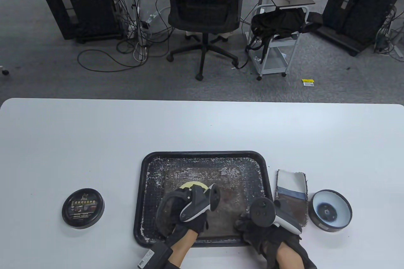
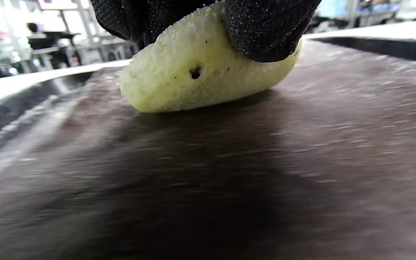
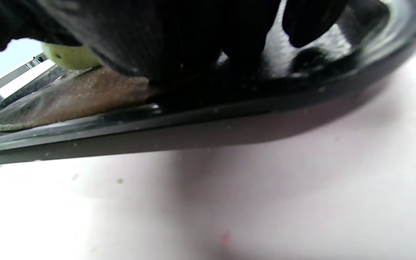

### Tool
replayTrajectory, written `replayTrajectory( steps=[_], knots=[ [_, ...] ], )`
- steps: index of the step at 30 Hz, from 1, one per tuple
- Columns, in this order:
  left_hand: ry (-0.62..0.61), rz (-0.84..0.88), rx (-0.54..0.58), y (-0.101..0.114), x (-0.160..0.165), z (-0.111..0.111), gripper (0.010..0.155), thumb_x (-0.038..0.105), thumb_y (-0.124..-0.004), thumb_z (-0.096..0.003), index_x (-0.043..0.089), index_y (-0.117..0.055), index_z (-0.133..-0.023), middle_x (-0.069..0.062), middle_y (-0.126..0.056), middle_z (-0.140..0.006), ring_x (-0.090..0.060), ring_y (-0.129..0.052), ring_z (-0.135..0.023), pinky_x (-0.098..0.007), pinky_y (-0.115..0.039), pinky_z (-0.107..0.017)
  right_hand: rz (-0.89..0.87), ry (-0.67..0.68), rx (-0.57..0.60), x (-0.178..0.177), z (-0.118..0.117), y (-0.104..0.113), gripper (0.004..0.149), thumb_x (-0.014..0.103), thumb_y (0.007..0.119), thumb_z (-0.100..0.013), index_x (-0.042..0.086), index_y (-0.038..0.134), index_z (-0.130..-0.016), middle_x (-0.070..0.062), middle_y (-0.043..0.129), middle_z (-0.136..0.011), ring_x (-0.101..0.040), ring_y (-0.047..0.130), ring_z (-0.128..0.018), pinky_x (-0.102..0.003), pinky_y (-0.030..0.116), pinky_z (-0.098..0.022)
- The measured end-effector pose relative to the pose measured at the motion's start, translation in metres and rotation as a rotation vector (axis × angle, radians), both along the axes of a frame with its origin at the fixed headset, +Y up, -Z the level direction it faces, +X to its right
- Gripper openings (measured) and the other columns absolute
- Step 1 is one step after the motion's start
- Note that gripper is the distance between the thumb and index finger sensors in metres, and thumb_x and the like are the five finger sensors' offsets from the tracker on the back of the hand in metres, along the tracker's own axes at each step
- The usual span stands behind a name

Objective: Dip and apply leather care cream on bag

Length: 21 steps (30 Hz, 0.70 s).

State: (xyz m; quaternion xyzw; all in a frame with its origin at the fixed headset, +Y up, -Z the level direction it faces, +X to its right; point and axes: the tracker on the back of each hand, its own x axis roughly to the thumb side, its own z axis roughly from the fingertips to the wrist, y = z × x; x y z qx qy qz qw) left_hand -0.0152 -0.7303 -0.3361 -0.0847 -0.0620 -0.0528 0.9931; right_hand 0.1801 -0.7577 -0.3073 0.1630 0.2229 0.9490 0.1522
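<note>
Your left hand (image 1: 186, 215) pinches the sponge (image 2: 200, 68), mid-rub on the leather (image 2: 229, 162); right hand (image 1: 268, 234) grip unclear at tray (image 1: 202, 154); coverage remains.

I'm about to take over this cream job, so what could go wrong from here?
1. The left hand pinches the yellow sponge only at its top, so it could slip out while it rubs the brown leather.
2. The right hand rests on the tray edge; a hard rub could shift the tray.
3. The open cream tin sits near the right hand and might get knocked.
</note>
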Motion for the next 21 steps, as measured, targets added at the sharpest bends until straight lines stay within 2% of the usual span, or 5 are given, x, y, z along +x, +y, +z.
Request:
replayTrajectory(
  steps=[9, 13, 14, 17, 21],
  knots=[
    [-0.241, 0.183, 0.048, -0.004, 0.053, 0.009, 0.047, 0.043, -0.078, -0.0524, 0.04, -0.072, -0.099, 0.013, -0.079, -0.107, -0.013, -0.083, -0.1, -0.037, -0.068, -0.078, -0.006, 0.002, -0.001, 0.001, 0.0, 0.0, 0.051, 0.029, 0.079, -0.039, 0.023, 0.08, -0.089, -0.003, 0.069, -0.099, -0.035, 0.064, -0.094, -0.06, 0.06, -0.066],
    [-0.362, 0.341, -0.024, -0.011, 0.061, 0.01, 0.046, 0.042, -0.078, -0.0523, 0.044, -0.072, -0.098, 0.018, -0.075, -0.109, -0.011, -0.076, -0.104, -0.038, -0.065, -0.08, -0.02, -0.001, -0.013, 0.003, 0.001, -0.001, 0.051, 0.029, 0.079, -0.039, 0.024, 0.079, -0.09, -0.003, 0.068, -0.099, -0.034, 0.062, -0.095, -0.06, 0.059, -0.066],
    [-0.374, 0.326, -0.045, -0.012, 0.062, 0.01, 0.046, 0.041, -0.079, -0.0522, 0.044, -0.073, -0.098, 0.018, -0.075, -0.109, -0.01, -0.075, -0.105, -0.038, -0.065, -0.08, -0.018, -0.004, -0.014, 0.003, 0.001, -0.001, 0.051, 0.029, 0.079, -0.04, 0.024, 0.079, -0.09, -0.002, 0.068, -0.099, -0.034, 0.062, -0.095, -0.06, 0.058, -0.067],
    [-0.427, 0.21, 0.006, -0.008, 0.059, 0.013, 0.046, 0.042, -0.078, -0.0518, 0.045, -0.073, -0.097, 0.019, -0.077, -0.108, -0.008, -0.079, -0.103, -0.038, -0.066, -0.079, 0.003, -0.008, -0.006, 0.001, 0.002, -0.001, 0.05, 0.029, 0.079, -0.04, 0.025, 0.079, -0.09, 0.0, 0.07, -0.099, -0.033, 0.063, -0.095, -0.06, 0.059, -0.067],
    [-0.436, 0.155, 0.016, -0.007, 0.049, 0.016, 0.045, 0.042, -0.078, -0.0513, 0.045, -0.074, -0.096, 0.019, -0.08, -0.106, -0.009, -0.082, -0.101, -0.039, -0.068, -0.078, 0.026, -0.008, 0.005, -0.002, 0.002, 0.0, 0.05, 0.03, 0.079, -0.04, 0.026, 0.08, -0.089, 0.002, 0.071, -0.098, -0.032, 0.064, -0.095, -0.06, 0.06, -0.066]
  ],
)
